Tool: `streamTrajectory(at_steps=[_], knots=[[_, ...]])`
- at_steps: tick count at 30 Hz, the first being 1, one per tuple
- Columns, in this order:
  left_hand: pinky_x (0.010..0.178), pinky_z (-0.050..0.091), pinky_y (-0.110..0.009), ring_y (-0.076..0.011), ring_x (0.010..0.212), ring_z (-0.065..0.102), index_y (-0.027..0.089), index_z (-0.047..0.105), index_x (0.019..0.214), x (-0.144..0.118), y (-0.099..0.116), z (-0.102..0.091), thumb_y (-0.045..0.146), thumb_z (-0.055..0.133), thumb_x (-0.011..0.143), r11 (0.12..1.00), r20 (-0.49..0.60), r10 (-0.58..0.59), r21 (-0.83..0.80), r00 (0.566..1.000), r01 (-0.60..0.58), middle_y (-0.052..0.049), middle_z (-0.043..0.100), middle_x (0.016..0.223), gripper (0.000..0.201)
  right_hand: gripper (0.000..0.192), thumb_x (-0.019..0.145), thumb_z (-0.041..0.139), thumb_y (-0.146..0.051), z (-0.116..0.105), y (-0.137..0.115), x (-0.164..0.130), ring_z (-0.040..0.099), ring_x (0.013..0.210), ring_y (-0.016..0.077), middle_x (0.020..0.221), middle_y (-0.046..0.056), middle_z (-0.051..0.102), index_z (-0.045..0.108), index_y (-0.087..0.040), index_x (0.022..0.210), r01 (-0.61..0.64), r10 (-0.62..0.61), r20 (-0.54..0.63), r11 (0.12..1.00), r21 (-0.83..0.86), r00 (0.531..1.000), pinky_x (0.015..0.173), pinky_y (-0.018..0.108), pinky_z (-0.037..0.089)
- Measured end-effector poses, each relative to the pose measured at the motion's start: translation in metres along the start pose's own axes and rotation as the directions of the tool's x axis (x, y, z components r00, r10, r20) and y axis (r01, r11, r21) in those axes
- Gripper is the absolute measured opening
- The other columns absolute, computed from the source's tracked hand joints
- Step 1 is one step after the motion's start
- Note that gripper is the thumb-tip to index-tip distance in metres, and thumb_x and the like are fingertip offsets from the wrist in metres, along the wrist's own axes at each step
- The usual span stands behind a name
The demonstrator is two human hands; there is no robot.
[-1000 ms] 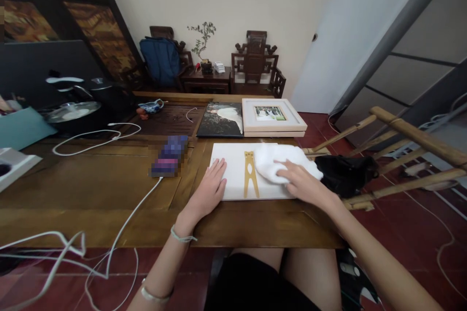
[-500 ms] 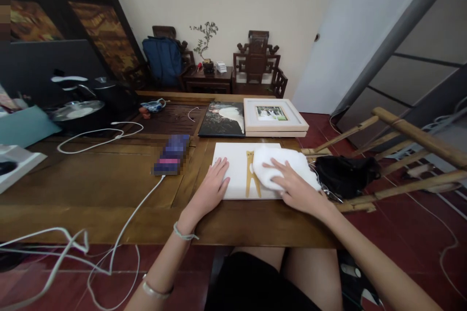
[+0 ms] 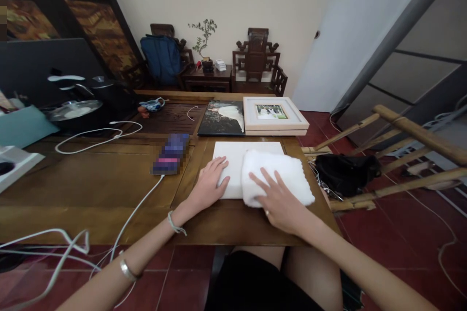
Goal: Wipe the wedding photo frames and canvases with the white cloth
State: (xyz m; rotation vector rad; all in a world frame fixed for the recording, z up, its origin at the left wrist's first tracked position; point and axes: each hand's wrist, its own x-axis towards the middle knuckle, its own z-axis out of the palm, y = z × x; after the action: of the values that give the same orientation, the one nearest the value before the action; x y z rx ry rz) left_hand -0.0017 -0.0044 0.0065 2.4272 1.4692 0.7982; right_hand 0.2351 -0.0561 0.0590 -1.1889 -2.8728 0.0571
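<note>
A white rectangular board [image 3: 231, 175] lies flat near the table's front edge. My left hand [image 3: 213, 180] rests on its left side, fingers extended and the thumb apart. Bunched over the board's right half is a fluffy white towel [image 3: 288, 170], which overhangs the near edge. My right hand [image 3: 275, 194] holds the towel from above, fingers spread and pressing into it, the thumb at its near edge. The towel hides whatever lies beneath it on the board.
Behind the board lie a dark picture panel [image 3: 222, 119] and stacked pale photo frames [image 3: 275, 115]. A phone [image 3: 170, 154] with a white cable [image 3: 136, 218] sits to the left. A bamboo chair [image 3: 350, 131] holding a black bag [image 3: 343, 175] stands at the right.
My right hand and the towel have moved left and toward me, covering the yellow figure seen on the board earlier. My left hand stays at the board's left side, its forearm lower.
</note>
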Motion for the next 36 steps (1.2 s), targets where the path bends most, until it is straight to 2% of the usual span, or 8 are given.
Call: streamTrajectory(at_steps=[3, 7, 13, 16, 20, 28, 32, 36], knots=[[0.103, 0.031, -0.051, -0.0279, 0.131, 0.034, 0.019, 0.045, 0.125, 0.003, -0.002, -0.004, 0.032, 0.044, 0.088, 1.000, 0.019, -0.006, -0.003, 1.000, 0.006, -0.013, 0.042, 0.140, 0.040, 0.038, 0.069, 0.052, -0.010, -0.006, -0.018, -0.022, 0.006, 0.137, 0.0401, 0.152, 0.010, 0.019, 0.065, -0.017, 0.104, 0.061, -0.064, 0.049, 0.997, 0.054, 0.997, 0.106, 0.065, 0.011], [0.110, 0.022, -0.049, -0.0246, 0.139, 0.020, 0.018, 0.036, 0.135, 0.003, -0.007, 0.000, 0.031, 0.037, 0.092, 0.997, 0.041, 0.027, -0.070, 0.999, -0.024, -0.012, 0.032, 0.147, 0.045, 0.041, 0.068, 0.050, -0.008, -0.008, -0.007, -0.019, 0.008, 0.138, 0.0347, 0.150, 0.007, 0.024, 0.064, -0.018, 0.105, 0.090, -0.092, 0.025, 0.992, 0.090, 0.995, 0.108, 0.061, 0.011], [0.113, 0.018, -0.047, -0.0224, 0.139, 0.019, 0.014, 0.031, 0.139, 0.003, -0.012, 0.003, 0.030, 0.033, 0.093, 0.992, 0.069, 0.052, -0.115, 0.996, -0.043, -0.013, 0.031, 0.148, 0.049, 0.043, 0.070, 0.045, -0.005, -0.004, 0.045, 0.047, 0.018, 0.137, 0.0319, 0.145, 0.009, 0.036, 0.061, -0.016, 0.109, 0.019, -0.013, -0.066, 0.996, 0.082, 0.998, 0.107, 0.060, 0.018], [0.114, 0.018, -0.047, -0.0216, 0.139, 0.020, 0.014, 0.032, 0.139, 0.003, -0.013, 0.003, 0.031, 0.033, 0.093, 0.992, 0.064, 0.055, -0.120, 0.996, -0.047, -0.012, 0.032, 0.147, 0.049, 0.042, 0.074, 0.044, -0.007, -0.006, 0.059, 0.077, 0.022, 0.136, 0.0328, 0.143, 0.010, 0.039, 0.059, -0.016, 0.112, -0.014, 0.019, -0.090, 0.998, 0.056, 0.996, 0.104, 0.061, 0.023], [0.114, 0.017, -0.046, -0.0210, 0.139, 0.020, 0.013, 0.032, 0.139, 0.003, -0.013, 0.005, 0.029, 0.031, 0.094, 0.993, 0.061, 0.036, -0.113, 0.997, -0.029, -0.012, 0.032, 0.147, 0.048, 0.045, 0.073, 0.046, -0.005, -0.004, 0.044, 0.074, 0.020, 0.136, 0.0346, 0.143, 0.014, 0.038, 0.059, -0.014, 0.115, 0.022, -0.023, -0.032, 0.999, -0.026, 0.999, 0.104, 0.061, 0.020], [0.113, 0.019, -0.047, -0.0216, 0.138, 0.024, 0.013, 0.036, 0.137, 0.005, -0.010, 0.005, 0.026, 0.031, 0.093, 0.994, 0.045, 0.031, -0.108, 0.999, -0.026, -0.013, 0.034, 0.146, 0.046, 0.028, 0.075, 0.056, -0.017, 0.000, -0.032, -0.009, 0.006, 0.137, 0.0399, 0.151, 0.011, 0.022, 0.066, -0.019, 0.101, 0.150, -0.152, 0.035, 0.987, 0.060, 0.988, 0.106, 0.066, 0.008], [0.113, 0.020, -0.049, -0.0223, 0.138, 0.025, 0.015, 0.036, 0.137, 0.006, -0.010, 0.004, 0.026, 0.032, 0.092, 0.992, 0.040, 0.024, -0.121, 0.999, -0.019, -0.012, 0.035, 0.146, 0.046, 0.033, 0.073, 0.056, -0.018, -0.006, -0.026, -0.003, 0.011, 0.138, 0.0357, 0.148, 0.009, 0.029, 0.065, -0.020, 0.104, 0.159, -0.166, 0.063, 0.982, 0.102, 0.984, 0.107, 0.063, 0.009], [0.113, 0.020, -0.048, -0.0218, 0.138, 0.025, 0.015, 0.035, 0.137, 0.005, -0.010, 0.005, 0.026, 0.033, 0.092, 0.991, 0.034, 0.028, -0.133, 0.999, -0.023, -0.012, 0.036, 0.145, 0.047, 0.040, 0.071, 0.049, -0.010, -0.010, 0.009, 0.039, 0.019, 0.137, 0.0318, 0.143, 0.010, 0.039, 0.063, -0.017, 0.108, 0.108, -0.110, 0.023, 0.991, 0.076, 0.994, 0.107, 0.060, 0.016]])
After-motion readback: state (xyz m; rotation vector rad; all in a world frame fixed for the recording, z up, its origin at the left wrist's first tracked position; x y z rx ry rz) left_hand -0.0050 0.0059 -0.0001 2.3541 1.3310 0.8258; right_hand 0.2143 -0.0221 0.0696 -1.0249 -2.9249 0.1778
